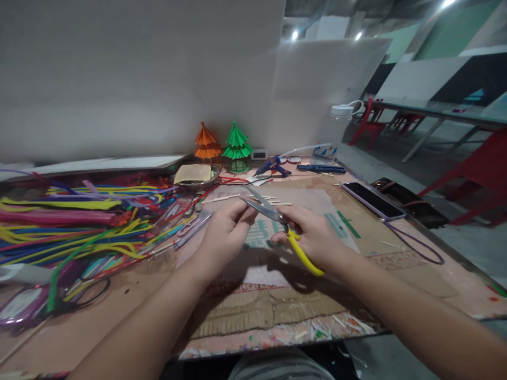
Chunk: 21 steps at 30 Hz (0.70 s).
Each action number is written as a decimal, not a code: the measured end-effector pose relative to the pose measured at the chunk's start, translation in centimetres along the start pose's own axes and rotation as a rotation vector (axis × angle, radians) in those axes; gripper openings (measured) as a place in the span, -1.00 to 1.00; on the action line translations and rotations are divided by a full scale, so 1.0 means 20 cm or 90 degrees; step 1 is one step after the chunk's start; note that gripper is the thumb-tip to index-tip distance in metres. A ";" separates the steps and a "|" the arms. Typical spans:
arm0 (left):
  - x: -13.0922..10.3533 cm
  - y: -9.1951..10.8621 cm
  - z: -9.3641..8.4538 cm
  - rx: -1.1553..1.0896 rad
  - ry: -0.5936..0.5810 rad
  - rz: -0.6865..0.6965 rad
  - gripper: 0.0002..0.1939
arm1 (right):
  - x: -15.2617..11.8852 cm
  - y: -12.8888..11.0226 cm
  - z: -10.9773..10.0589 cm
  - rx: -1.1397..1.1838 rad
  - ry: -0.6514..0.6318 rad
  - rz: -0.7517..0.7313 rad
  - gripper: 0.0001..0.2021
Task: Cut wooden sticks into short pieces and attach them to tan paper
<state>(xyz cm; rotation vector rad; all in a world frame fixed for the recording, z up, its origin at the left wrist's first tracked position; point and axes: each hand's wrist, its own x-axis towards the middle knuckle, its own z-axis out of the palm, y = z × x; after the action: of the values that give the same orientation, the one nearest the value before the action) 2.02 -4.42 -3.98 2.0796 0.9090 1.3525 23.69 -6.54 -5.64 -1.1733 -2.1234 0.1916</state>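
Scissors (273,212) are up over the middle of the bench (451,274), blades parted, tips angled away and left. Right hand (312,232) has them by the yellow handles. Left hand (229,227) is closed in a pinch right by the blades; can't tell what, if anything, is between the fingers. Step in hand reads as a cut or lining one up, my judgement. Next move would call for a steady left pinch and fingers kept out of the blade line before closing. Below: white sheet (261,277) on cardboard (253,316), its near edge ragged. Sticks (277,202) lie just past the hands, so little slack forward; glue gun (271,167) and cutter (320,169) sit farther back. Left is tight: pipe cleaners (79,216) crowd that side. Best room is right, over the cardboard, up to the phone (374,200) and its strap (420,252) near the right bench edge. Near edge is close under the forearms, with scraps (317,332) along it; offcuts could drop off there.
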 end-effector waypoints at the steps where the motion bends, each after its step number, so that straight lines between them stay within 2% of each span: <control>1: 0.00 0.00 0.00 0.003 0.000 -0.004 -0.79 | 0.00 0.00 0.00 -0.003 -0.003 0.006 -0.44; 11: 0.01 0.03 -0.01 0.011 -0.005 -0.018 -0.78 | 0.00 -0.02 0.01 0.055 0.015 0.034 -0.57; 17: 0.00 0.01 0.00 -0.046 0.024 -0.039 -0.89 | 0.03 0.03 0.00 0.117 0.035 0.111 -0.52; 21: 0.00 0.00 0.00 -0.078 0.039 -0.067 -0.88 | 0.04 0.04 0.01 0.150 0.015 0.099 -0.52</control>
<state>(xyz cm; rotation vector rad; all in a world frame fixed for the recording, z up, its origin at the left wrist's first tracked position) 2.05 -4.44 -3.99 1.8819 0.9234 1.3879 23.80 -5.36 -5.80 -1.1925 -1.9292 0.4826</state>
